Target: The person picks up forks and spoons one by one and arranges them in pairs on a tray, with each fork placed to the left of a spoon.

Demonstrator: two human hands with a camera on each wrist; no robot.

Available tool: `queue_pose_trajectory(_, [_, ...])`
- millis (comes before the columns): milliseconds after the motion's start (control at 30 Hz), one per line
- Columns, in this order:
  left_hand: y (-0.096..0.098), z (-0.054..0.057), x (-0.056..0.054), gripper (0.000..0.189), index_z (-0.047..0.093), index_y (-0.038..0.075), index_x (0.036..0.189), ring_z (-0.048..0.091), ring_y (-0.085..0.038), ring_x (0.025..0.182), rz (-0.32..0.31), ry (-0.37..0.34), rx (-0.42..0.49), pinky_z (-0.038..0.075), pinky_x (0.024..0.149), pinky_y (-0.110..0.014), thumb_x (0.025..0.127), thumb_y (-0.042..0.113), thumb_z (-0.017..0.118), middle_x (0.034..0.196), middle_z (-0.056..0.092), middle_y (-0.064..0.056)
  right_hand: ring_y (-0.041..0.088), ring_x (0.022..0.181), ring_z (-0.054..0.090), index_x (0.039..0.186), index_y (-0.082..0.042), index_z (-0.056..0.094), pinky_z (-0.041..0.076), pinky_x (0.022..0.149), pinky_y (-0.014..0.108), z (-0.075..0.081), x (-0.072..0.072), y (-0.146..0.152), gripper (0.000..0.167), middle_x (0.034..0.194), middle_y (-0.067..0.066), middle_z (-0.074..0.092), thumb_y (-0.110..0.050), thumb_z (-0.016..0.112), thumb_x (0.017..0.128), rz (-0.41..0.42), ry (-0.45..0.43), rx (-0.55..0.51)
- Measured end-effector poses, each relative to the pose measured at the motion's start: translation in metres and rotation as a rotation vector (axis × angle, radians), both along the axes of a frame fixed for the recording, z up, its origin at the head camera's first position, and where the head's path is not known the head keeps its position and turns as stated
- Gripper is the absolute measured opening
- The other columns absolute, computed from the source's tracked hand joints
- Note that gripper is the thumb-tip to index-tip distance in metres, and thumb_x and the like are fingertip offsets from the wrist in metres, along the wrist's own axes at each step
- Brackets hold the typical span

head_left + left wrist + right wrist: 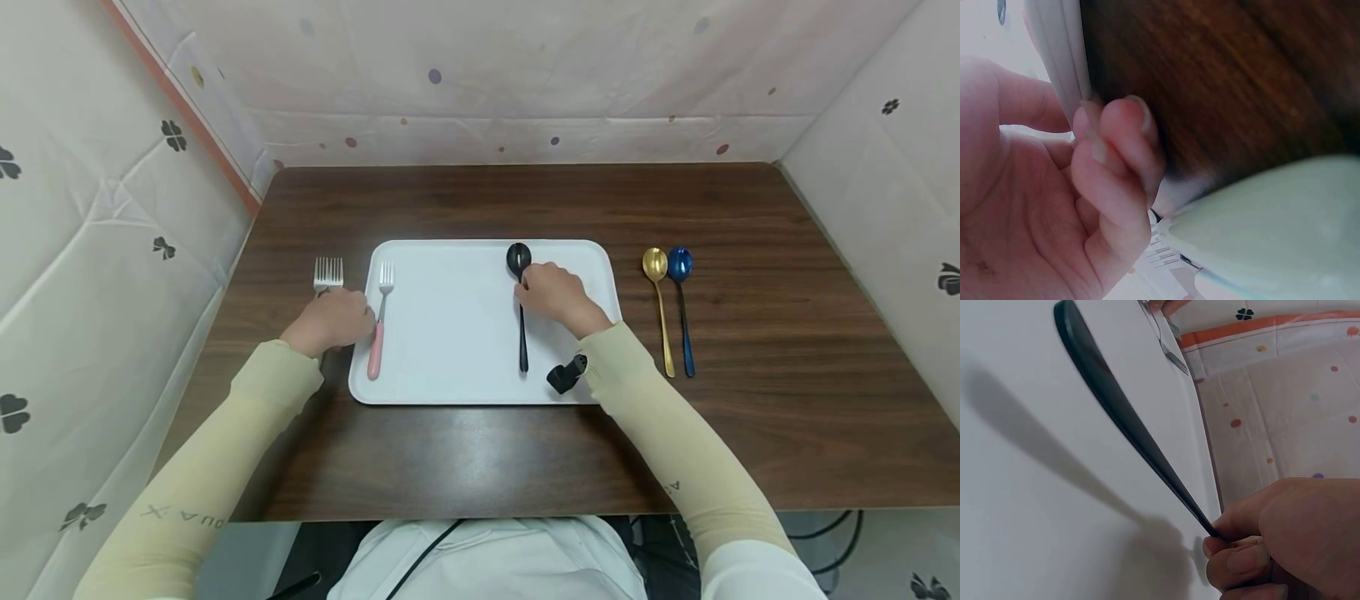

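Observation:
My right hand (555, 293) pinches the neck of a black spoon (522, 333) over the right half of a white tray (450, 333). In the right wrist view, the handle of the black spoon (1129, 422) stands off the tray and casts a shadow. At the tray's left edge, my left hand (333, 319) grips the rim, with curled fingers (1125, 140) against it. A fork with a pink handle (376, 354) lies on the tray's left side. Beside the left hand is another fork (328, 272); the hand hides its handle from the head view, while a pale green handle (1279, 225) shows in the left wrist view.
Right of the tray, a gold spoon (660, 308) and a blue spoon (683, 308) lie side by side on the brown wooden table (780, 350). Patterned white sheets (525, 83) stand behind the table and at both sides.

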State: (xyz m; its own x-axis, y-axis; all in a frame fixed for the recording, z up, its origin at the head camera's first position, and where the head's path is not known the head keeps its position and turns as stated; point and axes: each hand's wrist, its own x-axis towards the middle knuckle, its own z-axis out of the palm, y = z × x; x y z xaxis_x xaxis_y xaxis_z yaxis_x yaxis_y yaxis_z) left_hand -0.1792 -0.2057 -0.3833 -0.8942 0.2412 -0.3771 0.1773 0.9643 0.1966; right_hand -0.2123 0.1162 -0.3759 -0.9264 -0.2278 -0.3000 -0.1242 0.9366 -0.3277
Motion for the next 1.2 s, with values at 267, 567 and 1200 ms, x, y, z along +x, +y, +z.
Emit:
queue_pose_trajectory(267, [0.000, 0.001, 0.001, 0.035, 0.060, 0.003, 0.079, 0.052, -0.022, 0.053, -0.004, 0.010, 0.019, 0.040, 0.049, -0.031, 0.096, 0.022, 0.036, 0.068, 0.054, -0.012, 0.017, 0.057, 0.046, 0.067, -0.012, 0.052, 0.034, 0.053, 0.029, -0.002, 0.002, -0.006, 0.034, 0.061, 0.001, 0.047, -0.026, 0.045, 0.098, 0.020, 0.002, -0.005])
queue_pose_trajectory(567, [-0.001, -0.001, 0.001, 0.035, 0.061, 0.003, 0.078, 0.051, -0.022, 0.055, -0.002, 0.018, 0.033, 0.039, 0.050, -0.031, 0.096, 0.022, 0.038, 0.066, 0.053, -0.011, 0.015, 0.054, 0.043, 0.062, -0.014, 0.045, 0.032, 0.051, 0.028, -0.006, 0.003, -0.011, 0.038, 0.057, -0.001, 0.043, -0.026, 0.044, 0.098, 0.041, -0.007, -0.015])
queue_pose_trajectory(1200, [-0.003, -0.002, 0.000, 0.033, 0.062, 0.002, 0.085, 0.050, -0.023, 0.058, -0.001, 0.025, 0.033, 0.039, 0.052, -0.031, 0.096, 0.023, 0.040, 0.067, 0.052, -0.011, 0.014, 0.052, 0.042, 0.061, -0.014, 0.045, 0.031, 0.050, 0.027, -0.007, 0.006, -0.026, 0.038, 0.055, -0.002, 0.042, -0.024, 0.045, 0.097, 0.072, 0.001, -0.049])
